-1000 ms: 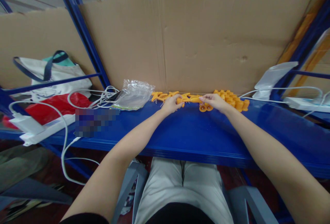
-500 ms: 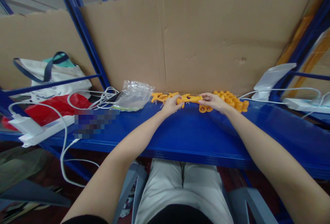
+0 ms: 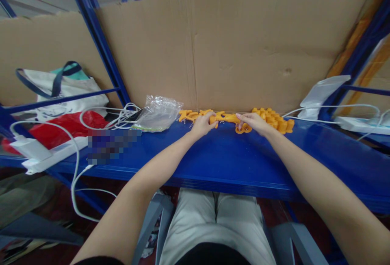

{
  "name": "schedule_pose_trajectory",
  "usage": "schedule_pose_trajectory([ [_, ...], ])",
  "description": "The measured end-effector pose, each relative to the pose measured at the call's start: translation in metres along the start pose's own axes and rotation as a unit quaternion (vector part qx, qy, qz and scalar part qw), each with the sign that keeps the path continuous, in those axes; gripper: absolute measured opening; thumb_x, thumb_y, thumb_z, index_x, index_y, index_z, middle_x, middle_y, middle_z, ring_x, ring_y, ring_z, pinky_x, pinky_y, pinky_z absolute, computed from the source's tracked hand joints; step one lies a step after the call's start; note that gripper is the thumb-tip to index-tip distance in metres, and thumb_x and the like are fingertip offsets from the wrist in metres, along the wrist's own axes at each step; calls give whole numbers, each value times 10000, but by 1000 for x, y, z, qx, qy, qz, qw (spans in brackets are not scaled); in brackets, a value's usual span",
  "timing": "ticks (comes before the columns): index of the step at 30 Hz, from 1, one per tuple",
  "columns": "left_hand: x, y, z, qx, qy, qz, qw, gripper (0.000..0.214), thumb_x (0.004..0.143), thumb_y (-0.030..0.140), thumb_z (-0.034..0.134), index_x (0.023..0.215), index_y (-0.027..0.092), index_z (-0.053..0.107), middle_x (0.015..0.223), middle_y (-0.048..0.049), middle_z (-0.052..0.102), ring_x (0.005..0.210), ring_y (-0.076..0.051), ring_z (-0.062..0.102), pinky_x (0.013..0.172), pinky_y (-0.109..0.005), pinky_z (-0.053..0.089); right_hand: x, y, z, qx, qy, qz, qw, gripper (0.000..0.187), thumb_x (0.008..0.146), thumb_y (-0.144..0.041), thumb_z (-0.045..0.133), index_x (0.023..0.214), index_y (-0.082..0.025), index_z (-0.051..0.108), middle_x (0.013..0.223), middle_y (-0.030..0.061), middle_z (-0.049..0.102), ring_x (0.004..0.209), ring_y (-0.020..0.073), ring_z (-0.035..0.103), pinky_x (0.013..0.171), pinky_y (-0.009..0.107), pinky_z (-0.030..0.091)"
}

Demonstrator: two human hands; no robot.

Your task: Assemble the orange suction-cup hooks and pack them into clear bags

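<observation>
orange piece [image 3: 228, 119] between the hands [image 3: 202, 125] [image 3: 257, 122]

Plastic bags [image 3: 159, 114] lie left of the stacked pieces [image 3: 272, 120].

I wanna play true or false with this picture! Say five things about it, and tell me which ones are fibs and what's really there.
1. The left hand holds an orange part. True.
2. The right hand is holding a cable. False: it is at the orange part's right end.
3. The clear plastic lies to the left of both hands. True.
4. The shelf is green. False: it is blue.
5. The red bag lies in front of the cloth bag. True.
</observation>
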State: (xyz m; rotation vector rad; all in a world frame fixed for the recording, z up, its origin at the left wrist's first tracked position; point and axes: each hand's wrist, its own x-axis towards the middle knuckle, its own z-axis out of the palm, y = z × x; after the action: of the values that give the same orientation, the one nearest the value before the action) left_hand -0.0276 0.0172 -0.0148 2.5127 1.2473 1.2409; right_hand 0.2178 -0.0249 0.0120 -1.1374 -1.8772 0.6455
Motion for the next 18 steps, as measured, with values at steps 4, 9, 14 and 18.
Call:
schedule_pose_trajectory([
  [4,-1,-2,1,14,0,14,1000,256,842,273,675,1074,175,623,567,53,568,520,-126,565,534,-211,403,-1,-2,2,-3,-4,16,1000,634,784,-769,540,497,-211,628,673,116,701,742,219,667,849,345,491],
  [9,-2,0,-1,31,-1,17,999,253,856,290,658,1081,179,626,583,46,580,531,-128,566,547,-214,406,0,-3,2,0,-3,27,1000,629,796,-751,540,480,-212,616,647,118,689,747,230,670,857,354,489],
  [14,-3,6,-2,63,2,5,998,263,867,284,655,1101,167,632,623,24,615,586,-146,604,591,-229,440,1,-4,3,-2,6,29,1000,614,828,-706,542,459,-220,609,625,118,680,769,239,675,910,372,479],
  [18,-3,11,-4,101,-10,-5,995,299,903,310,629,1164,166,616,761,-26,686,728,-187,675,698,-274,503,3,-1,4,0,28,29,999,603,827,-719,542,486,-226,606,653,108,696,772,236,675,926,395,486],
])
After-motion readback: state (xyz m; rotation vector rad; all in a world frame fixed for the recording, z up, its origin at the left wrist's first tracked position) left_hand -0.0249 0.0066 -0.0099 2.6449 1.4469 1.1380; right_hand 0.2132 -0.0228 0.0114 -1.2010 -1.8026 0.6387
